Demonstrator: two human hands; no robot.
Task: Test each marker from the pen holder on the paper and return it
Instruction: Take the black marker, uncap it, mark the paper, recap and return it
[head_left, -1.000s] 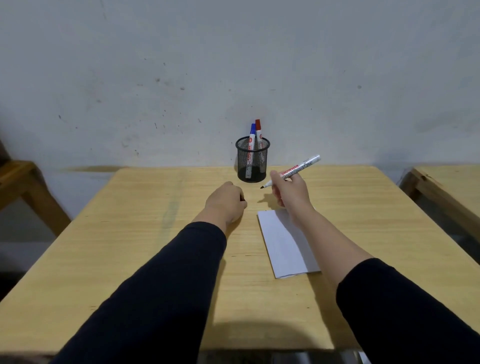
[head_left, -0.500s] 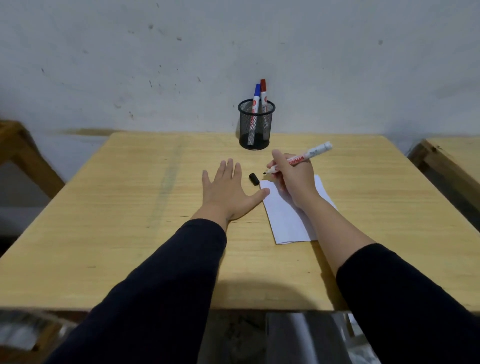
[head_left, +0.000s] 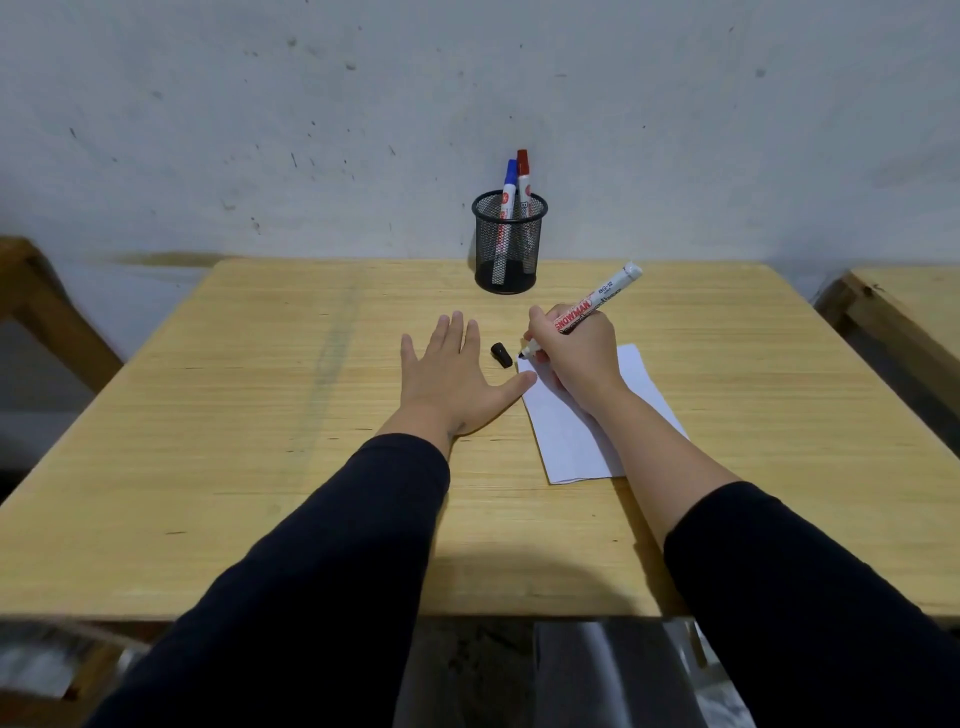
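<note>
A black mesh pen holder (head_left: 509, 260) stands at the table's far edge with a blue-capped marker (head_left: 508, 189) and a red-capped marker (head_left: 523, 176) upright in it. My right hand (head_left: 576, 353) grips an uncapped white marker (head_left: 597, 304), black tip down at the top left corner of the white paper (head_left: 576, 431). The black cap (head_left: 501, 355) lies on the table between my hands. My left hand (head_left: 452, 374) rests flat and open on the wood, thumb touching the paper's left edge.
The wooden table (head_left: 260, 415) stands against a grey wall. Another wooden table's corner (head_left: 904, 312) is at the right and a wooden frame (head_left: 41, 301) at the left. The near table edge runs just below my forearms.
My left hand opened from a fist, left the black cap on the table and now lies flat. My right hand lowered the marker tip to the paper's corner. The camera view shifted.
</note>
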